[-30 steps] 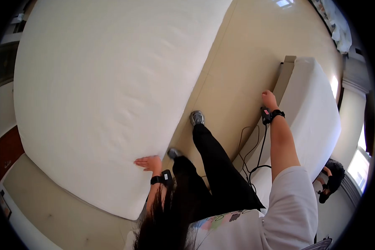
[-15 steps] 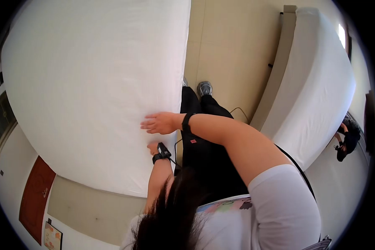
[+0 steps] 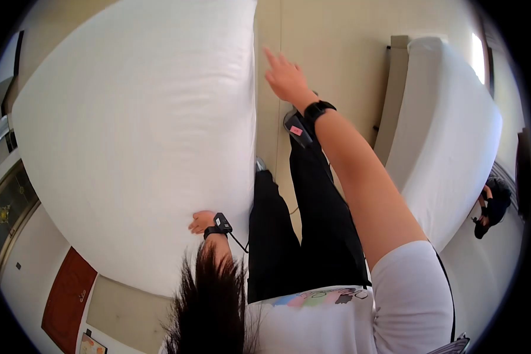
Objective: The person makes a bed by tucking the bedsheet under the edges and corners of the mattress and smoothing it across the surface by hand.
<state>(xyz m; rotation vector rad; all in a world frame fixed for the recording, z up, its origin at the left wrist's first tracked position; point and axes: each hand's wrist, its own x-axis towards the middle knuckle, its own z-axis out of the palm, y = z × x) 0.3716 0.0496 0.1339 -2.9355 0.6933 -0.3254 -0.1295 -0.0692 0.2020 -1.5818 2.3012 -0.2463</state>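
A bed covered with a smooth white sheet (image 3: pixel 130 130) fills the left half of the view. My left hand (image 3: pixel 202 221) rests on the sheet near its side edge, fingers spread and nothing in them. A small black device (image 3: pixel 221 222) with a cable sits on a strap at that wrist. My right hand (image 3: pixel 286 76) is stretched forward in the air over the floor, beside the bed's edge, with its fingers apart and holding nothing. A black band (image 3: pixel 318 112) with a dark box bearing a pink label is on the right wrist.
A second white-covered bed (image 3: pixel 436 135) stands on the right, with a beige side panel. Tan tiled floor (image 3: pixel 330 35) lies between the beds. Another person (image 3: pixel 495 203) in dark clothes bends at the far right. A reddish-brown door (image 3: pixel 68 301) is at lower left.
My right hand has left the sheet and swung forward and right, out over the floor. My left hand stays on the sheet, slightly farther left in view. The legs have shifted apart.
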